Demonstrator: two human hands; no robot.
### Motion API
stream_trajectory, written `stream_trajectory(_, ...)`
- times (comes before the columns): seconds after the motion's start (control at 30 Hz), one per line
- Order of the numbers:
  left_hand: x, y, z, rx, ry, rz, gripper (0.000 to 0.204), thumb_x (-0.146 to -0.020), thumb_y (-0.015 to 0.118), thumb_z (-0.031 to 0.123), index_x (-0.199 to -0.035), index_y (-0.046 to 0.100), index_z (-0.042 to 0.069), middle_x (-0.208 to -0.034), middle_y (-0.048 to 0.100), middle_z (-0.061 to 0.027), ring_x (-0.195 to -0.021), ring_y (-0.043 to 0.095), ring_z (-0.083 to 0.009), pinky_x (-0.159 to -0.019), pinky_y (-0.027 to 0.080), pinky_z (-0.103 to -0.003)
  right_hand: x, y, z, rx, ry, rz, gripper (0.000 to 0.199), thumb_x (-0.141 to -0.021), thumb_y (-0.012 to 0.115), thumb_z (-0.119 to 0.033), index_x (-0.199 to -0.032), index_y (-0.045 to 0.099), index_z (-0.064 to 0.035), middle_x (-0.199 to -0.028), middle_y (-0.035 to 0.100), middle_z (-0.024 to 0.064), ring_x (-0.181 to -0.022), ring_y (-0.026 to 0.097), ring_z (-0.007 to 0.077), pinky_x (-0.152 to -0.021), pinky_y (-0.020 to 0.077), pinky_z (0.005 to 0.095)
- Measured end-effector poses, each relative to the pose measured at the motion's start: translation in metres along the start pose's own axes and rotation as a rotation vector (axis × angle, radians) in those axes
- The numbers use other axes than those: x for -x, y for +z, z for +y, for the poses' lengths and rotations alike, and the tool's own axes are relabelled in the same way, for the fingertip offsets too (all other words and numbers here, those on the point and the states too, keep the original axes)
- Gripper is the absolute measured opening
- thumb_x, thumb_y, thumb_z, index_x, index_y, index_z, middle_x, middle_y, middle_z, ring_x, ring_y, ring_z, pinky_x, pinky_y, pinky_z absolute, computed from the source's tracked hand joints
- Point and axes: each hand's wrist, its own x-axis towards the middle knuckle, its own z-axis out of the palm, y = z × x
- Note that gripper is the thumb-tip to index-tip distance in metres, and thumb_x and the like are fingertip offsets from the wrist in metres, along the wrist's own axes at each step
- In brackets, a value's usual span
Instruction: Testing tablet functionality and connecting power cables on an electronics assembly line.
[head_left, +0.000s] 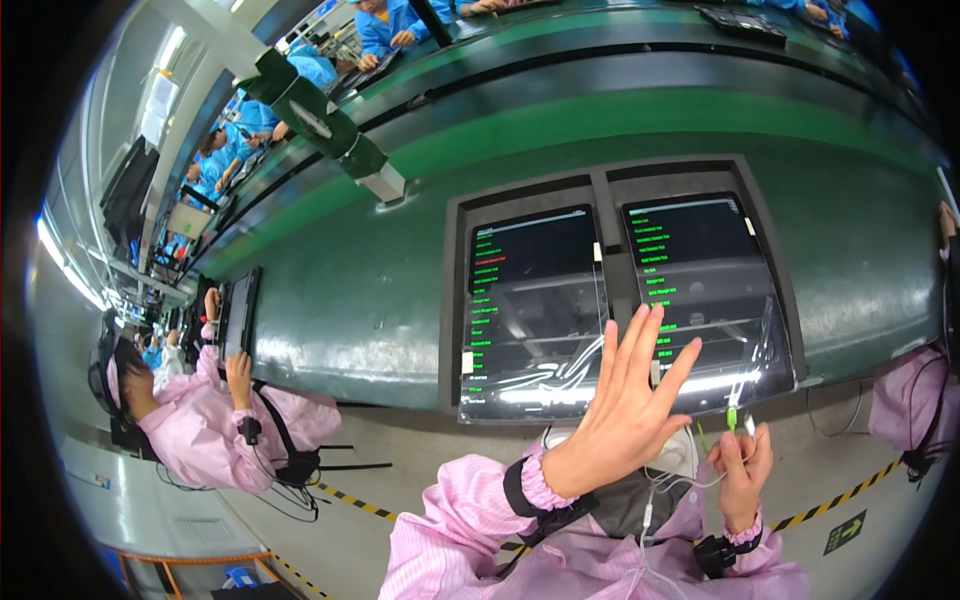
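Two tablets with dark screens and lists of mostly green text lie side by side: a left tablet point(535, 320) and a right tablet point(715, 290). My left hand point(625, 400) is open, fingers spread, over the gap and the lower left part of the right tablet. Whether its fingertips touch the screen, I cannot tell. Just below the right tablet's near edge, my right hand point(742, 470) is closed in a pinch around a white cable plug point(749, 425). A green connector point(732, 418) sits beside it at that edge. A thin white cable point(648, 515) hangs between my forearms.
A grey double frame point(600, 215) surrounds the tablets on the green bench point(360, 290). A wrapped post point(320, 125) rises at the far left. A co-worker in pink point(225, 410) sits left, with a tablet point(238, 310); a pink sleeve point(910, 400) shows right.
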Motion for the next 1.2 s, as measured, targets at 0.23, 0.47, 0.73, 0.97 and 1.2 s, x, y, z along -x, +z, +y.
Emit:
stream_trajectory(0.23, 0.0, 0.005, 0.006, -0.004, 0.025, 0.056, 0.079, -0.068, 0.083, 0.023, -0.136, 0.047, 0.008, -0.144, 0.032, -0.0275, -0.136, 0.03, -0.0419, -0.108, 0.021, -0.062, 0.015, -0.026, 0.0, 0.165, -0.336, 0.098, 0.019, -0.093, 0.054, -0.006, -0.078, 0.041, -0.0049, -0.067, 0.064, 0.0118, -0.051, 0.055, 0.0108, -0.044, 0.0382, 0.0239)
stream_trajectory(0.47, 0.044, -0.05, -0.036, -0.044, -0.49, 0.609, 0.05, -0.08, 0.073, 0.01, -0.123, 0.052, -0.005, -0.123, 0.057, -0.0184, -0.116, 0.054, -0.0284, -0.099, 0.04, -0.037, -0.07, -0.049, -0.023, 0.243, -0.209, 0.653, 0.021, -0.099, 0.051, -0.016, -0.083, 0.048, -0.0035, -0.082, 0.062, 0.0046, -0.059, 0.04, 0.0057, -0.052, 0.0332, 0.0208)
stream_trajectory(0.73, 0.118, -0.09, -0.099, 0.171, -0.941, 0.575, 0.033, -0.09, 0.065, 0.02, -0.114, 0.059, -0.002, -0.095, 0.065, -0.0126, -0.084, 0.061, -0.0171, -0.065, 0.048, -0.029, -0.106, -0.061, -0.014, 0.297, -0.203, 0.326, 0.034, -0.097, 0.055, -0.013, -0.075, 0.03, -0.0102, -0.074, 0.027, -0.0052, -0.068, 0.027, 0.005, -0.061, 0.0249, 0.0202)
stream_trajectory(0.97, 0.145, -0.111, -0.124, 0.2, -0.938, 0.636, 0.028, -0.089, 0.063, 0.012, -0.111, 0.059, -0.005, -0.094, 0.065, -0.0109, -0.086, 0.058, -0.0152, -0.071, 0.049, -0.028, -0.087, -0.02, -0.022, 0.524, -0.225, 0.316, 0.033, -0.092, 0.059, -0.007, -0.07, 0.033, -0.0068, -0.066, 0.03, -0.0056, -0.062, 0.027, 0.0052, -0.052, 0.023, 0.0245)
stream_trajectory(1.2, 0.122, -0.138, -0.092, -0.397, -0.626, 0.648, 0.031, -0.083, 0.071, 0.014, -0.108, 0.059, -0.001, -0.098, 0.062, -0.0145, -0.092, 0.058, -0.0277, -0.081, 0.045, -0.037, -0.07, 0.064, -0.023, 0.568, -0.302, 0.198, 0.033, -0.09, 0.06, -0.008, -0.069, 0.036, -0.0006, -0.056, 0.033, 0.0054, -0.057, 0.029, 0.0097, -0.048, 0.0281, 0.0299)
